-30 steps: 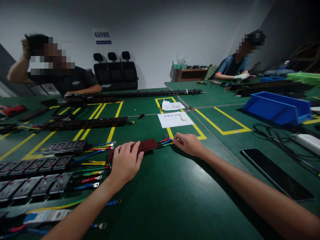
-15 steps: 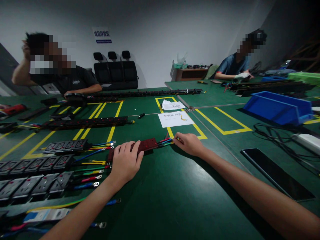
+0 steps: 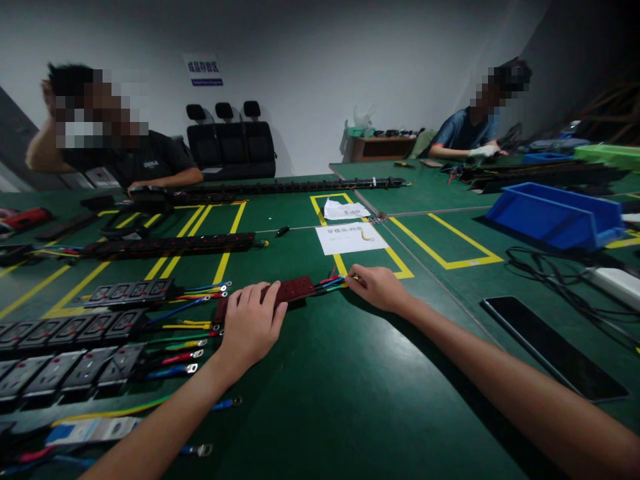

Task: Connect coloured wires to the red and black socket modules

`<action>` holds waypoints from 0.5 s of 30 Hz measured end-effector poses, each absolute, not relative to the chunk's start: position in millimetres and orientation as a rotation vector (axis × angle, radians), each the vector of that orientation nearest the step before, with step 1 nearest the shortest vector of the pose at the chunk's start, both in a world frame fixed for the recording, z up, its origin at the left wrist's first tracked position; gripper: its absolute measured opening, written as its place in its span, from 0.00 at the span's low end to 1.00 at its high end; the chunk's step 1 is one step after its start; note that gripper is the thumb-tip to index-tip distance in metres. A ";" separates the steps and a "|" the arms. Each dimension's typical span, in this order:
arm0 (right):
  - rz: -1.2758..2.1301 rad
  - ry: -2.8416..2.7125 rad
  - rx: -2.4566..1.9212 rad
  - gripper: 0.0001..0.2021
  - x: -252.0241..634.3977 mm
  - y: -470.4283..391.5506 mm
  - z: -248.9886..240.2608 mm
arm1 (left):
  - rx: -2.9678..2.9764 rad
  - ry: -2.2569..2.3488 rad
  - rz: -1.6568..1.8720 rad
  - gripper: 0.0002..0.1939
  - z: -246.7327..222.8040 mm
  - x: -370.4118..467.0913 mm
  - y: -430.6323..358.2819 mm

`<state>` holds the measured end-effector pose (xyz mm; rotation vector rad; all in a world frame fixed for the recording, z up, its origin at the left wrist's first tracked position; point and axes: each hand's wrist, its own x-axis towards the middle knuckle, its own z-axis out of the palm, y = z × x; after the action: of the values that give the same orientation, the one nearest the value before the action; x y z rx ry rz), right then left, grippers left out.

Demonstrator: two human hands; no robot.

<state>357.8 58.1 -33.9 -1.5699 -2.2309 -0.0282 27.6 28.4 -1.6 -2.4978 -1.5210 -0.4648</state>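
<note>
Under my left hand (image 3: pixel 254 321) lies a dark red socket strip (image 3: pixel 295 289); the fingers curve over its top and the thumb rests along the near side. Much of the strip's left half is hidden by that hand. Red, blue and green wires (image 3: pixel 330 284) run out of its right end. My right hand (image 3: pixel 373 285) pinches the far ends of these wires between thumb and fingers, so their tips are hidden. Left of my left hand, black socket strips (image 3: pixel 75 330) lie in rows, their coloured leads ending in metal ring terminals (image 3: pixel 193 368).
A phone (image 3: pixel 553 347) lies right of my right forearm, near black cables (image 3: pixel 555 280) and a blue bin (image 3: pixel 555 217). Printed paper (image 3: pixel 350 239) lies beyond my hands. Long black strips (image 3: pixel 175 244) lie further left. Two people sit across the green table (image 3: pixel 320 400).
Both hands keep their places on the socket strip and its wires. Only a very slight shift of the view and of the person at the left shows.
</note>
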 end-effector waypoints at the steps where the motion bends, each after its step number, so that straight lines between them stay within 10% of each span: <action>1: -0.028 -2.232 -1.568 0.13 357.7 58.0 -33.7 | -2.496 -1.520 -0.459 0.27 -1.5 27.7 28.4; 15: -0.022 -2.227 -1.575 0.13 357.4 58.5 -33.9 | -2.479 -1.522 -0.441 0.26 -2.8 27.6 29.4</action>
<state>357.4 58.5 -33.9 -1.5754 -2.2266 -0.0223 27.6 29.4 -2.8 -2.4790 -1.5215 -0.4409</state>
